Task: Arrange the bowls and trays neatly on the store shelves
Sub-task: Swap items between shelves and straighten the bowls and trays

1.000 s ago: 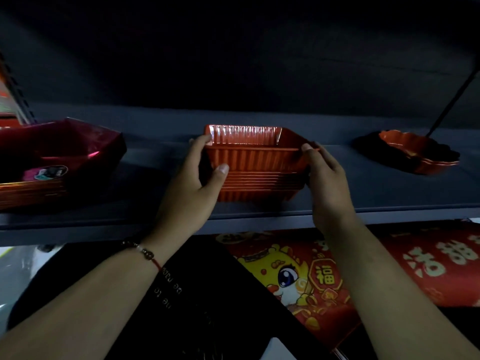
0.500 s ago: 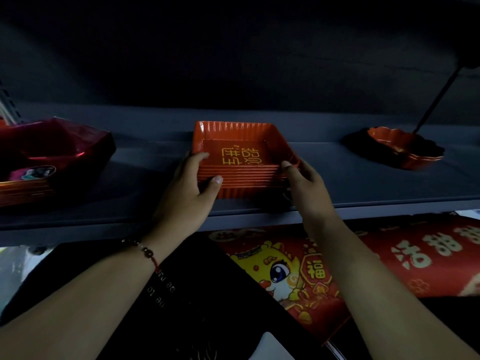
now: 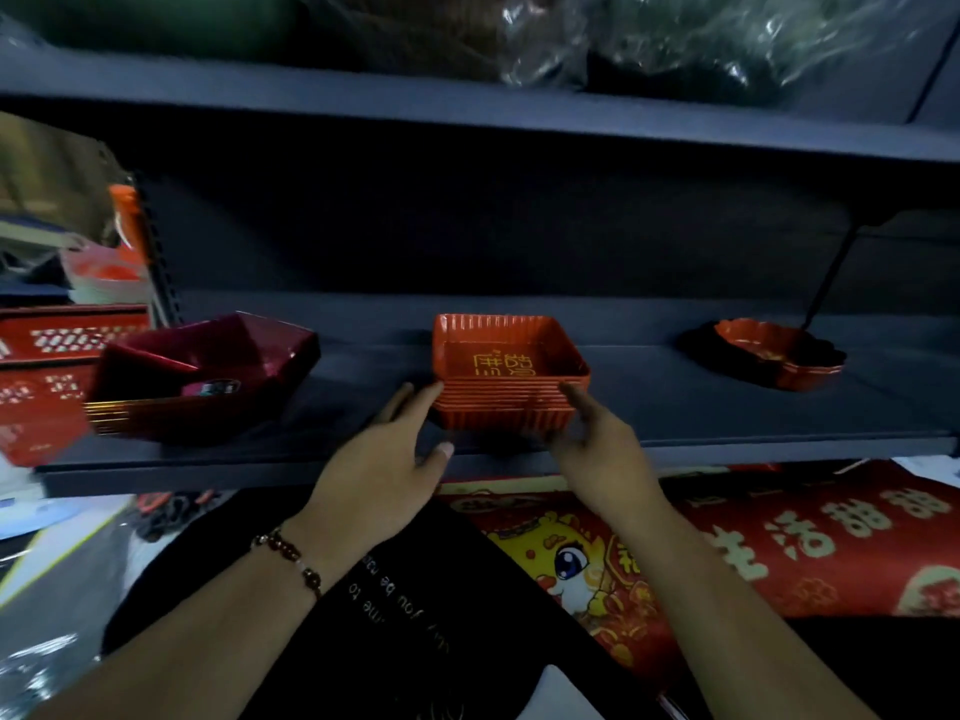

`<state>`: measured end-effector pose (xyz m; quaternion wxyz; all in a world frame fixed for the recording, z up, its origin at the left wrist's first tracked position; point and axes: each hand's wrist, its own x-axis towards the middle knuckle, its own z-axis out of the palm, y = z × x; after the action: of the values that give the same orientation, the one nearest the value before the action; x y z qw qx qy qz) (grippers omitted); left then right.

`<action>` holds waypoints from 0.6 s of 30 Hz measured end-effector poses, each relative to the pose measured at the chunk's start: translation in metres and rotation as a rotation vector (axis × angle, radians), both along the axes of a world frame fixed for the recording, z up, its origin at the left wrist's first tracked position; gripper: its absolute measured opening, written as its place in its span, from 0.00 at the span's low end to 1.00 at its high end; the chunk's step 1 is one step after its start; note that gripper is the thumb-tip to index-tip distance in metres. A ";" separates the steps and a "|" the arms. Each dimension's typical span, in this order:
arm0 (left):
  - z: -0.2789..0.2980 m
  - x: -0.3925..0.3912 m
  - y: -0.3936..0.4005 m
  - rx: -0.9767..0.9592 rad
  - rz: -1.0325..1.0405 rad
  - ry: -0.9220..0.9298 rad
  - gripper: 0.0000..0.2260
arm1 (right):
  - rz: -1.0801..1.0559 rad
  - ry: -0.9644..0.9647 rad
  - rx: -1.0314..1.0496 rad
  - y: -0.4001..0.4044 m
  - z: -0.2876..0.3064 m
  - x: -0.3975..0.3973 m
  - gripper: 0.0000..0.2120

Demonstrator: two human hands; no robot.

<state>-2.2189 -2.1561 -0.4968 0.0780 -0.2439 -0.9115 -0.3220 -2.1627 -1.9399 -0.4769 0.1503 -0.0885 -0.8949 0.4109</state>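
fingers (image 3: pixel 415 402) loose — tray stack (image 3: pixel 511 376), maroon bowls (image 3: pixel 208 374) left

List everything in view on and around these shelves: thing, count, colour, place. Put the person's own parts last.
stack of square trays: one stack, orange-red with gold characters, middle of the grey shelf
angular bowls: one nested stack, dark red, left on the shelf
scalloped dish: one, orange-red and black, right on the shelf
perforated baskets: count unclear, red, far left beyond the shelf upright
plastic-wrapped goods: count unclear, dark, upper shelf
dragon banner: one, red and yellow, below the shelf
left hand: fingers straight, tips at the stack's left side, touching or just off it; beaded bracelet on the wrist
right hand: fingers relaxed, in front of the stack's right corner
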 end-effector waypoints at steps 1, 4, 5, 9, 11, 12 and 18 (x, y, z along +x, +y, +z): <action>0.004 0.008 -0.006 -0.045 0.025 0.055 0.28 | 0.045 -0.003 0.057 -0.009 0.005 0.011 0.23; 0.015 0.029 -0.023 -0.141 0.046 0.206 0.26 | 0.157 0.010 0.267 -0.031 0.024 0.040 0.21; 0.021 0.035 -0.028 -0.155 0.047 0.247 0.26 | 0.173 0.005 0.323 -0.038 0.035 0.048 0.22; 0.065 0.060 -0.048 -0.154 0.086 0.383 0.25 | 0.182 0.066 0.457 -0.059 0.094 0.072 0.26; 0.100 0.071 -0.058 -0.145 0.106 0.481 0.25 | 0.169 0.099 0.491 -0.070 0.129 0.082 0.26; 0.120 0.075 -0.063 -0.149 0.114 0.513 0.25 | 0.165 0.117 0.509 -0.075 0.148 0.086 0.27; 0.235 0.070 -0.096 -0.243 0.218 0.719 0.25 | 0.148 0.246 0.693 -0.103 0.248 0.089 0.28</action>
<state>-2.1485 -2.2521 -0.2616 0.3966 -0.2506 -0.8780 -0.0954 -2.0732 -2.0426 -0.2288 0.2475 0.0827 -0.9600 0.1012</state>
